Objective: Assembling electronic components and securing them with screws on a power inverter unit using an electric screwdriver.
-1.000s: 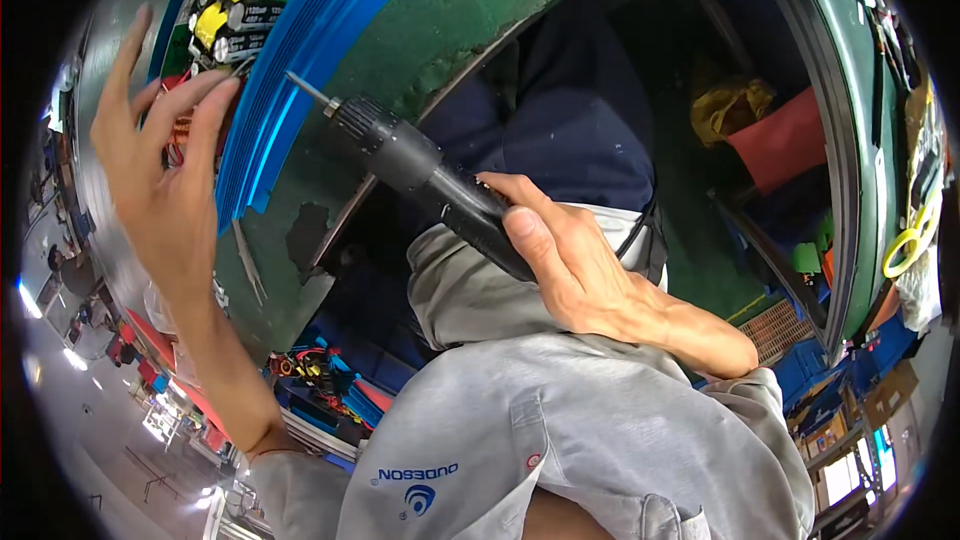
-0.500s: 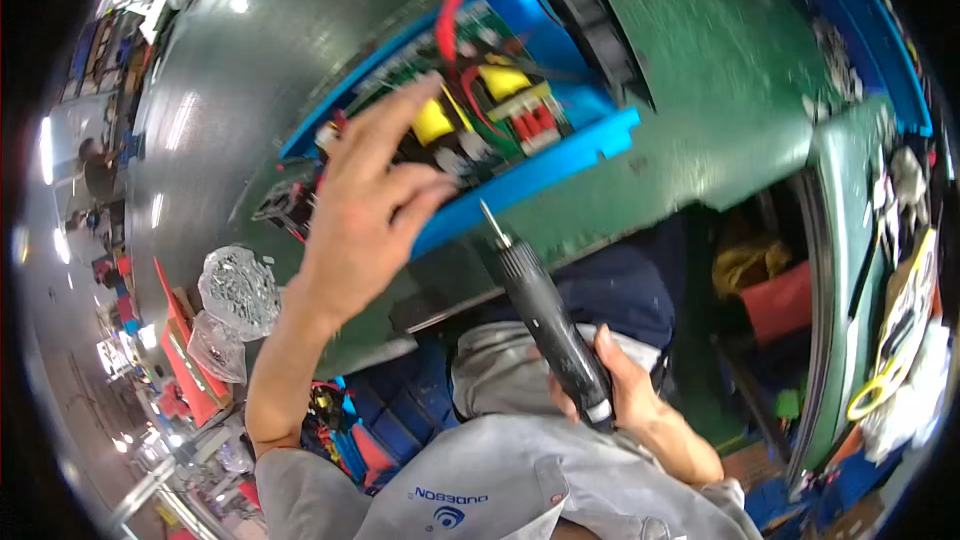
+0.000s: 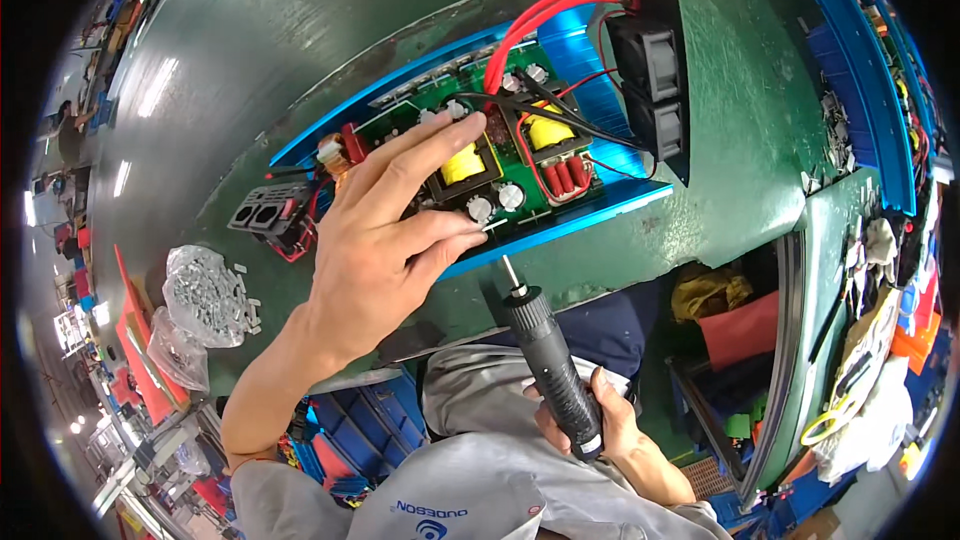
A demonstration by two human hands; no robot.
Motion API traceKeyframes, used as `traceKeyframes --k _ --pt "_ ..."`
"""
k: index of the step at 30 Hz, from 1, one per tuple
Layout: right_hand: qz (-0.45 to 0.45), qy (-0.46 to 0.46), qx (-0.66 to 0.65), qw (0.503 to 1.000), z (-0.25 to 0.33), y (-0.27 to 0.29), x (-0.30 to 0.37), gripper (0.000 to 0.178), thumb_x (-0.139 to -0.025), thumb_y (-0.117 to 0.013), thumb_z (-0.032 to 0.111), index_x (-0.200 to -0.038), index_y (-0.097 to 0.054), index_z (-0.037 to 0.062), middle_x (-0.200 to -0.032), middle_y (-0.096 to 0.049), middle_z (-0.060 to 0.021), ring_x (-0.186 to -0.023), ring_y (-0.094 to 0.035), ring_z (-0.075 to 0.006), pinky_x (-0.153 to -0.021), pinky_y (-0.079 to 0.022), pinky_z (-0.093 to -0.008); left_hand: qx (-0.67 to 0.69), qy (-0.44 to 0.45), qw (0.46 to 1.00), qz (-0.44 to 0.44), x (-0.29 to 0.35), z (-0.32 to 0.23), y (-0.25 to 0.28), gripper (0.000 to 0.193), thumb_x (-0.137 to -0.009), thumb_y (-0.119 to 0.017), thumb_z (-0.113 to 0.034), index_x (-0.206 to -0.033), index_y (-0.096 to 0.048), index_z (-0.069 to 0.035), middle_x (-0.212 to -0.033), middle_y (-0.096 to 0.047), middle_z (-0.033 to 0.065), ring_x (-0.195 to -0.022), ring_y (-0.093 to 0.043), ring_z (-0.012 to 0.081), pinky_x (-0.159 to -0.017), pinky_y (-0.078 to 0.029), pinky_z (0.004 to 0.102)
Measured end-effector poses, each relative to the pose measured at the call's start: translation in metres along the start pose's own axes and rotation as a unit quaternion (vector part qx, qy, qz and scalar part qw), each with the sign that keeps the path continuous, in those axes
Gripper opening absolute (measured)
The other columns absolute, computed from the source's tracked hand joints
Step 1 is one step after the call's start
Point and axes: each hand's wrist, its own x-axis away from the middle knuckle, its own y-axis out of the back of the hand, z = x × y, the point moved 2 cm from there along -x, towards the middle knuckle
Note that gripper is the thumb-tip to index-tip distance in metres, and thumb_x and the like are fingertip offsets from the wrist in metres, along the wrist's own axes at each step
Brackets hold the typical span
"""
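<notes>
A blue metal housing (image 3: 610, 202) lies on the green bench with a green circuit board (image 3: 440, 100) in it. The board carries yellow-wrapped transformers (image 3: 463, 164) and round capacitors (image 3: 481, 209). My left hand (image 3: 375, 220) reaches over the board; its thumb and index finger pinch a small white strip (image 3: 495, 226) beside the housing's near wall, while the other fingers stretch toward a transformer. My right hand (image 3: 610, 420) is wrapped round a black electric screwdriver (image 3: 550, 360). Its bit points up toward the near wall and appears apart from it.
A black fan panel (image 3: 655, 75) on red cables stands at the housing's right end, a socket panel (image 3: 270, 215) at its left. A clear plastic bag (image 3: 205, 285) of small white pieces lies left. Another blue housing (image 3: 870, 90) stands at the far right.
The view has shifted, so the housing shows lower and farther right. My left thumb and index finger have come together at the near wall. The screwdriver stays in my right hand.
</notes>
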Motion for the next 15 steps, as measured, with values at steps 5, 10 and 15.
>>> traceKeyframes --k 5,10,15 --pt "0.048 -0.008 -0.096 0.994 -0.006 0.007 -0.002 0.094 -0.098 -0.024 0.075 -0.138 -0.052 -0.0056 -0.064 -0.061 -0.0101 -0.056 -0.052 -0.0181 -0.055 -0.040 -0.0295 -0.012 0.022 0.998 0.051 0.001 -0.002 0.005 0.013 -0.075 -0.080 -0.006 -0.085 -0.073 -0.002 -0.147 -0.055 0.0137 -0.138 -0.048 0.0349 -0.111 -0.039 0.0440" --pt "0.010 -0.002 -0.039 0.999 -0.003 0.004 0.001 0.097 -0.097 -0.024 0.077 -0.138 -0.052 -0.0069 -0.068 -0.063 -0.0117 -0.054 -0.053 -0.0180 -0.055 -0.041 -0.0292 0.029 0.030 0.991 0.126 0.002 -0.007 0.011 0.018 -0.083 -0.065 0.004 -0.100 -0.071 -0.001 -0.156 -0.044 0.0171 -0.148 -0.032 0.0385 -0.118 -0.030 0.0479" --pt "-0.063 -0.013 0.053 0.996 0.003 -0.003 0.006 0.104 -0.092 -0.029 0.082 -0.137 -0.051 -0.0091 -0.071 -0.064 -0.0116 -0.057 -0.057 -0.0158 -0.055 -0.044 -0.0276 0.030 0.010 0.982 0.186 0.002 -0.022 0.018 0.037 -0.080 -0.053 0.007 -0.116 -0.063 0.004 -0.157 -0.036 0.0256 -0.150 -0.027 0.0432 -0.121 -0.023 0.0542"
